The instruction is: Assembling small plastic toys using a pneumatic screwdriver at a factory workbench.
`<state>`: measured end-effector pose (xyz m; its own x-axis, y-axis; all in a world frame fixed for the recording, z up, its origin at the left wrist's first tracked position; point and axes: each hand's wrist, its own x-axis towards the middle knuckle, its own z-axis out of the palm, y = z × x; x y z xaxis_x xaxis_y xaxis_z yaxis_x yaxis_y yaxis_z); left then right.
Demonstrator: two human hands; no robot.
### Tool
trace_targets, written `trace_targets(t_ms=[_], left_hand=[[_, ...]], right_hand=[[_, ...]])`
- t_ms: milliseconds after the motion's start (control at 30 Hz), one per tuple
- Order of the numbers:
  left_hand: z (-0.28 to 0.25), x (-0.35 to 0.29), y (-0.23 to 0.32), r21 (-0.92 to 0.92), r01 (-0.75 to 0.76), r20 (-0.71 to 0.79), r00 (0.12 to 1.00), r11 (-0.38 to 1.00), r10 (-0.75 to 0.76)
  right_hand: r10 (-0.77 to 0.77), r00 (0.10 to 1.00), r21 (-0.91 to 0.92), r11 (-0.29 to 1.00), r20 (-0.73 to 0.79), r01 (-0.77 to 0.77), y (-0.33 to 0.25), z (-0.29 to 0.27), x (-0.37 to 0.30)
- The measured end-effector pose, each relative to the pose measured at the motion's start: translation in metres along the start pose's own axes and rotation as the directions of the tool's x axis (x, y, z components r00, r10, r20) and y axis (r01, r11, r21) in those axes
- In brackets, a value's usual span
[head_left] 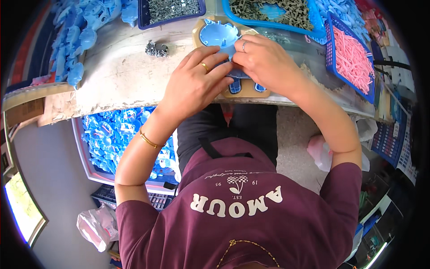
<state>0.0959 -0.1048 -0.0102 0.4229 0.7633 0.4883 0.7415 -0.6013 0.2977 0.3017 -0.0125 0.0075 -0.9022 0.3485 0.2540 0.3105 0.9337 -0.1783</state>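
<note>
Curled close at the right-hand edge of a glossy, light-blue, bowl-shaped plastic shell (218, 34) with the right grip (261, 56), thumb hidden; cannot tell whether pinching the rim or something small there. Spread over the near left part of the same shell with the left grip (195, 75), palm down, fingers bent; cannot tell whether clasping or merely steadying. Probably light, thin-walled and fairly stiff, with slight give at the rim; likely slick, judging by the shine, and so apt to skid under a sideways push. Not very fragile overall, though perhaps weakest at the small projections along the far edge. Best taken by opposite sides of the rim, or pressed evenly downward, rather than by a projection or the smooth hollow. Resting on a flat, tan, board-like fixture (247, 89), at the near side of the pale, worn table (121, 67). Placed well to the right of a small cluster of dark, shiny metal pieces (156, 49). Bordered farther out by a dark-blue plastic tray (172, 21) of small metal parts at the far left, a bright-blue plastic basket (277, 28) of grey-brown pieces just beyond, and a dark-blue perforated basket (331, 54) of thin pink plastic sticks (353, 58) to the right.
</note>
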Motion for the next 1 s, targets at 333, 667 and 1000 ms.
trace_targets(t_ms=[333, 667, 1000], left_hand=[[0.003, -0.003, 0.006, 0.084, 0.037, 0.085, 0.995, 0.996, -0.044], [0.004, 0.003, 0.005, 0.06, 0.055, 0.078, 0.995, 0.997, -0.059], [0.005, 0.003, 0.009, -0.008, 0.063, 0.016, 0.998, 0.998, -0.062]], right_hand=[[0.247, 0.967, 0.079, 0.967, -0.057, -0.242, 0.003, -0.015, -0.035], [0.219, 0.969, 0.056, 0.975, -0.113, -0.214, 0.014, -0.01, -0.036], [0.191, 0.807, 0.381, 0.923, -0.559, 0.046, -0.007, -0.053, 0.069]])
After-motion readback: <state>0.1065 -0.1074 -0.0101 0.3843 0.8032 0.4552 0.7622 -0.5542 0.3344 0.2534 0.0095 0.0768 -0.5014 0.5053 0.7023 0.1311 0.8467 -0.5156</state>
